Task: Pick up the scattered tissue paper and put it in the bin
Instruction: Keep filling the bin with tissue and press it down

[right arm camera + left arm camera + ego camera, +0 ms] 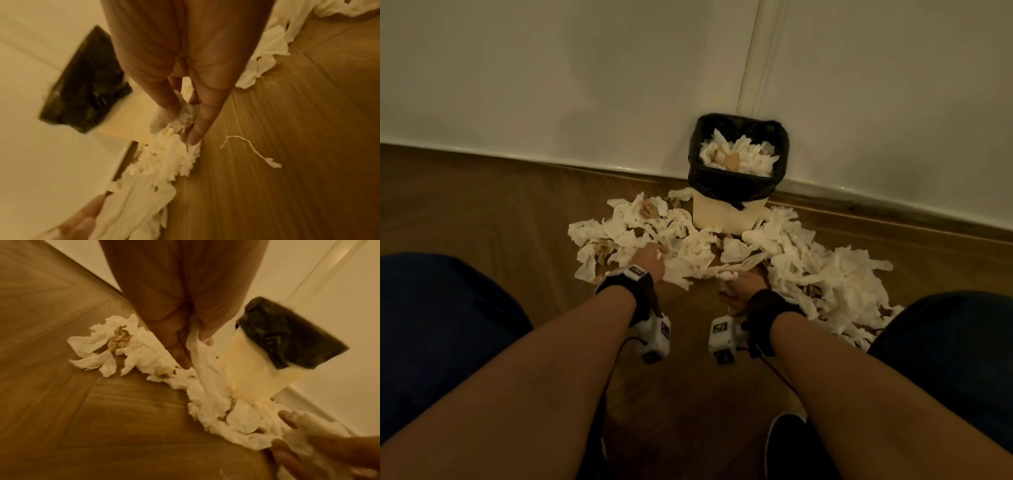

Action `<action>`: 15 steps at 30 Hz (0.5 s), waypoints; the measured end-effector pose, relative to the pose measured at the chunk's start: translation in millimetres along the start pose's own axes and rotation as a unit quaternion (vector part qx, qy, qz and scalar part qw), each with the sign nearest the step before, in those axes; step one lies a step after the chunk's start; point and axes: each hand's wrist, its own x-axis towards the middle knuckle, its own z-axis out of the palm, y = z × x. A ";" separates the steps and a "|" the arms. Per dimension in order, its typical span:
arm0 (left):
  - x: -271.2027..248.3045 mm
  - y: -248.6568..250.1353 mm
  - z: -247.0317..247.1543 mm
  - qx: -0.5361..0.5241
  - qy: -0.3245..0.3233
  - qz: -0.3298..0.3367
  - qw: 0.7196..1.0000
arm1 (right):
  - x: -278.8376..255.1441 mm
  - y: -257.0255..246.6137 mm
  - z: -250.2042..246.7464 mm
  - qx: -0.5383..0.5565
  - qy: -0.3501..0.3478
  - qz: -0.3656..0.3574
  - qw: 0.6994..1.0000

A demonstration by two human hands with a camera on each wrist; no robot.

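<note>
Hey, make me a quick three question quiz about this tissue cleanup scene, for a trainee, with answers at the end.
1. True or false: the cream plastic bin with the black bag liner is still empty.
2. What does the left hand grip? A) the liner B) white crumpled tissue paper C) nothing
3. Fill in: the bin stands on the brown wooden floor against the white ____.

Key: 1 false, tissue already lies inside it. 2 B. 3 wall. The right hand pinches tissue too.

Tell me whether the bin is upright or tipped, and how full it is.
Upright. The bin stands on the floor against the wall, open top up. Its black liner holds tissue heaped almost to the rim.
</note>
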 end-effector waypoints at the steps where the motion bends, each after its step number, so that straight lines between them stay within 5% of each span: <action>1: -1.6 6.9 -4.0 -0.013 0.005 0.005 1.000 | -7.7 -8.4 -3.3 0.038 0.000 -0.006 0.999; 8: -24.1 61.3 -33.8 -0.085 0.040 0.059 0.994 | -48.3 -53.3 -31.1 0.093 0.014 -0.088 0.992; 15: -47.4 121.6 -62.1 -0.169 0.031 0.091 0.981 | -82.4 -88.6 -49.7 0.181 0.025 -0.061 0.981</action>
